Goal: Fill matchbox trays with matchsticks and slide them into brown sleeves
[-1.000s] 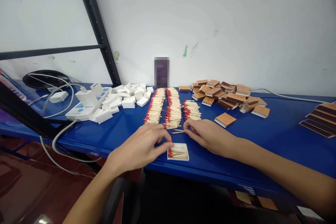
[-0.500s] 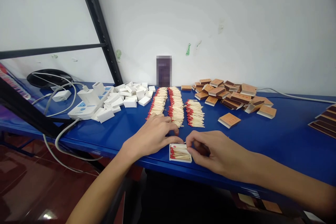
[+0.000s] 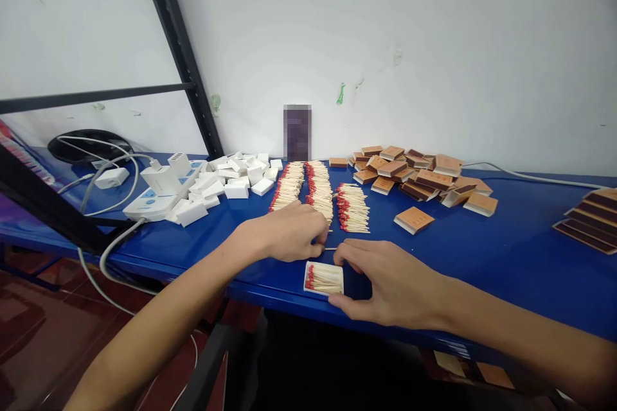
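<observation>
The long blue tabletop [image 3: 482, 250] looks like painted metal, smooth and glossy. The small white open tray [image 3: 324, 279] is matt card, and the red-tipped matchsticks [image 3: 318, 196] are pale bare wood. The brown box sleeves [image 3: 424, 176] look like dull card, and the white power strip [image 3: 154, 196] like smooth plastic.

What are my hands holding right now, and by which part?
The right hand pinches the white match tray by its right end. The left hand curls over the match rows; any grip is hidden.

White wall [image 3: 434, 26], blue table [image 3: 506, 250]
</observation>
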### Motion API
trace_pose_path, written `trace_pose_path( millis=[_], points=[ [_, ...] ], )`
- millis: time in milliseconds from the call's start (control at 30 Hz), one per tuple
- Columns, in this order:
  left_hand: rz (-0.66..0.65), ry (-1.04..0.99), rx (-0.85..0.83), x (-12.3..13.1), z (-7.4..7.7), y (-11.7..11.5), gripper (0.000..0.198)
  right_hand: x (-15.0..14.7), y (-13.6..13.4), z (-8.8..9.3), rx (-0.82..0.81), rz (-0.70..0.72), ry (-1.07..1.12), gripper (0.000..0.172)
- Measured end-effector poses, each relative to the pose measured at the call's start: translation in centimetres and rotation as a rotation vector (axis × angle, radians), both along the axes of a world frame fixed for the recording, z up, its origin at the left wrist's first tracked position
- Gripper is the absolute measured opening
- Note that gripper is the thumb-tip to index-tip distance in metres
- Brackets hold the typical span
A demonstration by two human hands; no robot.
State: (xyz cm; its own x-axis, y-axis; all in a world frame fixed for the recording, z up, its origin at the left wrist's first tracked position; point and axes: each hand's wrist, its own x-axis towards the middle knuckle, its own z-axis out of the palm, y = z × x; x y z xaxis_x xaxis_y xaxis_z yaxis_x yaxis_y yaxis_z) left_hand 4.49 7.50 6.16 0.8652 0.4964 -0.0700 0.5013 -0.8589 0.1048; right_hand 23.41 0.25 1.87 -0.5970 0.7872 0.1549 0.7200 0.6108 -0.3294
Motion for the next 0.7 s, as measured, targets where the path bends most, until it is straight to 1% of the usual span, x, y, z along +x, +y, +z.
trace_pose_path(
  millis=[100, 200, 267, 333, 400, 500, 567, 700],
  points=[
    [0.037, -0.051, -0.080, -1.0, 0.4, 0.4, 0.012, -0.1, 0.3, -0.2, 0.011, -0.031, 0.011, 0.024],
    [0.071, -0.132, -0.162, -1.9, 1.2, 0.1, 0.009, 0.1, 0.7, -0.2, 0.013, -0.071, 0.025, 0.026],
    [0.052, -0.147, -0.183, -2.2, 1.6, -0.4, 0.009, 0.4, 0.9, 0.1, 0.013, -0.072, 0.034, 0.029],
    [0.030, -0.137, -0.159, -2.3, 1.6, -0.9, 0.010, 0.7, 1.3, 0.4, 0.024, -0.066, 0.055, 0.025],
    [0.053, -0.145, -0.086, -2.4, 1.3, -1.0, 0.013, 1.1, 1.9, 0.6, 0.053, -0.083, 0.075, 0.019],
    [0.169, -0.145, 0.050, -3.0, 0.3, -0.7, 0.014, 1.2, 3.2, 0.4, 0.100, -0.107, 0.048, 0.013],
    [0.223, -0.116, 0.125, -3.5, -0.5, -0.3, 0.013, 1.0, 4.0, 0.1, 0.112, -0.104, -0.001, 0.014],
    [0.235, -0.101, 0.216, -4.2, -1.7, 0.0, 0.011, 0.3, 5.3, -0.7, 0.094, -0.095, -0.085, 0.020]
  ],
)
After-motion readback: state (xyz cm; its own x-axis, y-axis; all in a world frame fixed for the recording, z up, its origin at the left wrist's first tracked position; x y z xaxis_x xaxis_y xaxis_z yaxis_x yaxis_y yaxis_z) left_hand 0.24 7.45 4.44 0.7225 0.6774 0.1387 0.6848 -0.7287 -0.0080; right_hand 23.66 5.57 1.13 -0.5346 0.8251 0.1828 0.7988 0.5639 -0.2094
